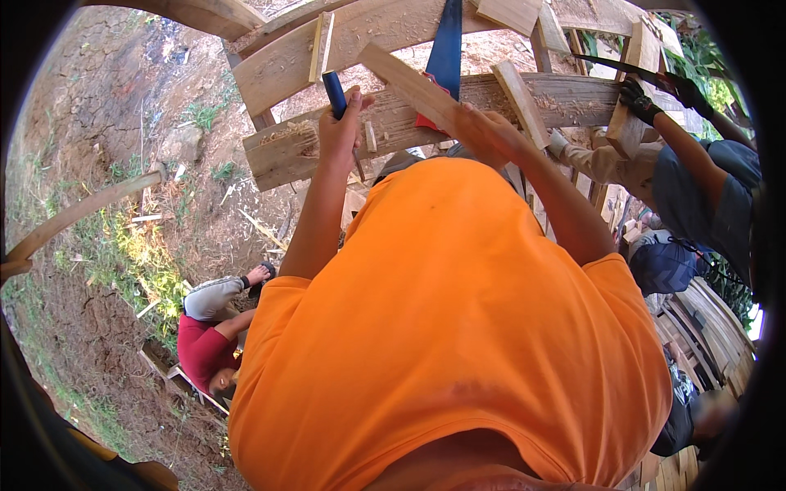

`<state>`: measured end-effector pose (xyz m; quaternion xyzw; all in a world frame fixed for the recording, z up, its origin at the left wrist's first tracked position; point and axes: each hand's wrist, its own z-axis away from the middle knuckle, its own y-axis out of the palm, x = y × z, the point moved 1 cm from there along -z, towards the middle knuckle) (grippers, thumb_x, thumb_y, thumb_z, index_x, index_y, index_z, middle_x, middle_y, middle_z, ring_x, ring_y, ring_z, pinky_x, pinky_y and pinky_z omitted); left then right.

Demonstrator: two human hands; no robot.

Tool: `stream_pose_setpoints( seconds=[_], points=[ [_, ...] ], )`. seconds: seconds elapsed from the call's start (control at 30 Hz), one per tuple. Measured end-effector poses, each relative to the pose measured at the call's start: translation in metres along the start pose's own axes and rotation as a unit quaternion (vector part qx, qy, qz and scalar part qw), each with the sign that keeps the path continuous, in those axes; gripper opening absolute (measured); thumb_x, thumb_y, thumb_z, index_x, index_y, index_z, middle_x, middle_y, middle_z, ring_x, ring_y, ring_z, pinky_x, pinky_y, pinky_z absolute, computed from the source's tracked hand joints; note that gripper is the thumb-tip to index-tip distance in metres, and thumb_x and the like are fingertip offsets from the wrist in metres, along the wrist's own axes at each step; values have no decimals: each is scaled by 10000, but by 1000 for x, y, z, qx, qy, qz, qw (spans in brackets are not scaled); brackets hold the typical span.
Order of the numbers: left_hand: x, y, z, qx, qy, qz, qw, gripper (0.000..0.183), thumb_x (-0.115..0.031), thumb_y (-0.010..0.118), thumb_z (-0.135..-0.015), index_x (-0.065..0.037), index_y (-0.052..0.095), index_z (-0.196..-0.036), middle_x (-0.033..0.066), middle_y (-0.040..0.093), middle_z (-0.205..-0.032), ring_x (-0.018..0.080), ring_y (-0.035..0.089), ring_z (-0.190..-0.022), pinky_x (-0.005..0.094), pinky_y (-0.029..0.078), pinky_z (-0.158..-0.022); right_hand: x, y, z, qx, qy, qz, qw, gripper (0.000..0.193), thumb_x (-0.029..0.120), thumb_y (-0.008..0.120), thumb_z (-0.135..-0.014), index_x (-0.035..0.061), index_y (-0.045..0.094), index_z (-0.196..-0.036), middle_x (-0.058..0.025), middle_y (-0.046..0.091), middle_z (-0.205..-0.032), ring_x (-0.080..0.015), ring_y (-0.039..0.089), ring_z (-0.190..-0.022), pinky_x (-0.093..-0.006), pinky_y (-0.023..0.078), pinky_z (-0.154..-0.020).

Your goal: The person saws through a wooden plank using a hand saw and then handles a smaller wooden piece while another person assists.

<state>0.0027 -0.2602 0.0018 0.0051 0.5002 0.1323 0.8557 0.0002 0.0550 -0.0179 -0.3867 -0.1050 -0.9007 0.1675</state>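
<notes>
My left hand (340, 131) is closed around a blue-handled tool (333, 92), its handle pointing up. A narrow dark shaft shows below the fist, and its working end cannot be made out clearly. In my right hand (487, 131) is a short flat wooden board (405, 82), gripped at its near end and slanting up to the left. Both hands are over a thick wooden beam (573, 96) strewn with shavings. Behind the board stands a saw with a blue blade (445, 49) and red handle, partly covered by the board.
Another beam (368, 33) runs along the far side, with small wood offcuts (322, 45) on it. At right, a co-worker's gloved hand (637, 100) rests near a wooden block and a dark saw blade (614, 65). A person in red (201, 348) sits low at left.
</notes>
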Motion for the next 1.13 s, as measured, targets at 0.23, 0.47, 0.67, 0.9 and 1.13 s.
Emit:
stream_pose_setpoints(
  seconds=[0.23, 0.47, 0.67, 0.9, 1.13],
  points=[
    [1, -14, -15, -116, -4, 86, 990, 449, -333, 801, -919, 7, 652, -1171, 59, 675, -834, 41, 389, -417, 236, 300, -381, 10, 0, -4, 83, 39, 106, 990, 740, 655, 533, -1003, -41, 712, -1177, -86, 717, -1060, -143, 640, -971, -292, 507, -864],
    [-15, -30, -8, -159, 13, 100, 982, 259, -237, 782, -911, -63, 592, -935, -2, 543, -688, 47, 370, -415, 247, 294, -367, -2, -8, -21, 59, -25, 248, 967, 638, 608, 592, -992, 47, 691, -1279, -65, 683, -1009, -158, 624, -959, -308, 494, -872],
    [-42, -40, 14, -146, 24, 67, 987, 292, -173, 678, -900, -46, 667, -1162, -55, 452, -658, 40, 336, -420, 232, 296, -380, -34, -8, -28, -34, -147, 183, 971, 708, 482, 736, -915, -21, 585, -1390, -222, 679, -1249, -300, 663, -1130, -392, 500, -987],
    [-67, -60, 41, -87, 41, -98, 991, 275, -120, 639, -919, -42, 683, -1179, -73, 440, -610, 17, 369, -444, 217, 298, -396, -61, 12, -43, -82, -182, 182, 963, 739, 396, 782, -885, -32, 536, -1435, -236, 660, -1286, -304, 657, -1141, -398, 515, -973],
    [-60, -89, 54, -112, 32, -128, 985, 263, -130, 653, -929, -38, 683, -1173, -60, 465, -619, 27, 378, -443, 213, 314, -406, -65, 18, -56, -71, -134, 214, 965, 749, 379, 816, -861, 112, 523, -1496, -211, 644, -1347, -318, 664, -1149, -393, 524, -974]
  ],
)
